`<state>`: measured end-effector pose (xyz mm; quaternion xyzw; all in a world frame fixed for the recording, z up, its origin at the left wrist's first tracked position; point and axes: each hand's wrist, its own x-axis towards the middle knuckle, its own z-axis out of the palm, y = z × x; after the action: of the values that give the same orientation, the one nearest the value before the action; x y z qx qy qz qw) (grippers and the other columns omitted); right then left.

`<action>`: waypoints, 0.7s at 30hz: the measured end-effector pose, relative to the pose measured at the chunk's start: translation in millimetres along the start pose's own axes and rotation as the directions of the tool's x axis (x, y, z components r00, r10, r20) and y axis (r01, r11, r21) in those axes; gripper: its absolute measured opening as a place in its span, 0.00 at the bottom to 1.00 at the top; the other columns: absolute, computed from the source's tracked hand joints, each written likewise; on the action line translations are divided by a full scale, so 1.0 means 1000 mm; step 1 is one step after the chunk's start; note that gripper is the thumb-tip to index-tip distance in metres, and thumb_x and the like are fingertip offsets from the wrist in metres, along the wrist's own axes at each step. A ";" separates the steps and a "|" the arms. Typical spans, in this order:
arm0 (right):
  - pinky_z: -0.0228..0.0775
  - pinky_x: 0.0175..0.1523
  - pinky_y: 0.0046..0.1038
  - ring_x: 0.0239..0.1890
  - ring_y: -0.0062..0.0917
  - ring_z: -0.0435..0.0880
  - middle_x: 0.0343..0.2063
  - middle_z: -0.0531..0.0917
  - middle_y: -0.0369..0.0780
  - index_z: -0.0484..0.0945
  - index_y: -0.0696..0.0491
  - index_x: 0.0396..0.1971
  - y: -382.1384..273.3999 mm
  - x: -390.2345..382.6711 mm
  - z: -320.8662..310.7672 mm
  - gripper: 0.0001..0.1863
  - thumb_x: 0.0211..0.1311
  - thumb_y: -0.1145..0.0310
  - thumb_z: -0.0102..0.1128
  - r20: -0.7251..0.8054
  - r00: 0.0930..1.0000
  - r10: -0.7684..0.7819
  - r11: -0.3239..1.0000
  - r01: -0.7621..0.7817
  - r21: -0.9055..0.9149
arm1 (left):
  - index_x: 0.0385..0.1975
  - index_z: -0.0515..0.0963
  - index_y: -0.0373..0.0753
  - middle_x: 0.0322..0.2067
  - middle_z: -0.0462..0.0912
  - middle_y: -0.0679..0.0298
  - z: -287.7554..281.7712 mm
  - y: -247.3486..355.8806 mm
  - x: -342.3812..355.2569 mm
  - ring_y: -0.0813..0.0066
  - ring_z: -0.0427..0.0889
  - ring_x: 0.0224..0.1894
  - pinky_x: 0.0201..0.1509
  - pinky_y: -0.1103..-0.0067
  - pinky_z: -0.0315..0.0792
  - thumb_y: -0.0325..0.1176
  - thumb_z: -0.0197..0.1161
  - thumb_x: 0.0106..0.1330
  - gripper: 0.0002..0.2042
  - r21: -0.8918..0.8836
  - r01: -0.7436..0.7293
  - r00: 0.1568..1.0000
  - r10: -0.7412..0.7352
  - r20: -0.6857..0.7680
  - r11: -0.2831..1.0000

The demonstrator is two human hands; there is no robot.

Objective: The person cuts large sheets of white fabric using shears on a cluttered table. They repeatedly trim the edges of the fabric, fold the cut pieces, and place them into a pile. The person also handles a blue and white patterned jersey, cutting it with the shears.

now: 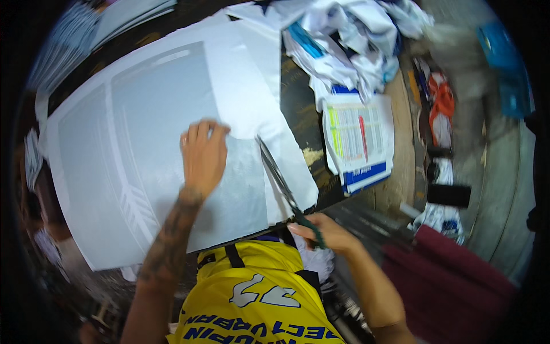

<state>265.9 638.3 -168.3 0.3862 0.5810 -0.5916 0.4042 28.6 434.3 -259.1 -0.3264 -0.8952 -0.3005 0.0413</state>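
Observation:
A large sheet of white fabric (246,80) with grey printed panels is spread over the dark table. My left hand (204,150) lies on its grey part with the fingers bent, seemingly pinching the cloth near the curved edge of the panel. At the front table edge, my right hand (329,234) grips a pair of scissors (279,176) by the dark green handles. Their long blades point away from me, almost together, with the tips at the curved panel edge. A strip of white cloth lies right of the blades. My right fingertips are partly hidden by the handles.
A heap of white and blue cloth (366,34) lies at the back right. Nearer is a printed sheet (349,132) with a red pen (363,137) on it. Stacked pale pieces (123,23) sit at the far left. Dark red fabric (441,281) lies lower right, beside a black phone-like object (449,195).

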 end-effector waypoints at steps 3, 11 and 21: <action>0.70 0.33 0.28 0.27 0.19 0.80 0.22 0.77 0.34 0.81 0.54 0.30 -0.021 -0.007 -0.078 0.33 0.64 0.33 0.73 0.066 0.991 0.118 0.886 -0.075 -0.458 | 0.50 0.81 0.42 0.48 0.80 0.58 -0.004 -0.003 0.033 0.57 0.76 0.55 0.60 0.61 0.65 0.26 0.60 0.73 0.09 0.057 0.106 0.991 -0.110 0.071 0.993; 0.76 0.60 0.45 0.53 0.54 0.86 0.46 0.87 0.56 0.85 0.58 0.50 -0.158 0.077 -0.162 0.45 0.58 0.26 0.70 0.297 0.953 -0.058 0.238 0.303 -0.923 | 0.55 0.78 0.36 0.57 0.78 0.57 0.000 0.084 -0.100 0.57 0.73 0.67 0.71 0.60 0.63 0.31 0.68 0.62 0.20 -0.159 0.224 0.937 -0.168 0.305 0.961; 0.75 0.45 0.38 0.36 0.41 0.85 0.29 0.85 0.47 0.84 0.56 0.32 -0.152 0.083 -0.162 0.37 0.55 0.30 0.77 0.252 0.968 -0.024 0.269 0.249 -0.930 | 0.59 0.76 0.36 0.63 0.75 0.58 0.003 0.086 -0.099 0.58 0.68 0.71 0.74 0.61 0.59 0.33 0.68 0.62 0.24 -0.119 0.255 0.918 -0.202 0.340 0.960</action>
<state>92.0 797.4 -192.6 -0.0419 0.8090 -0.1914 0.5542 159.4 432.6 -243.8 -0.2665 -0.8945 -0.3167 -0.1687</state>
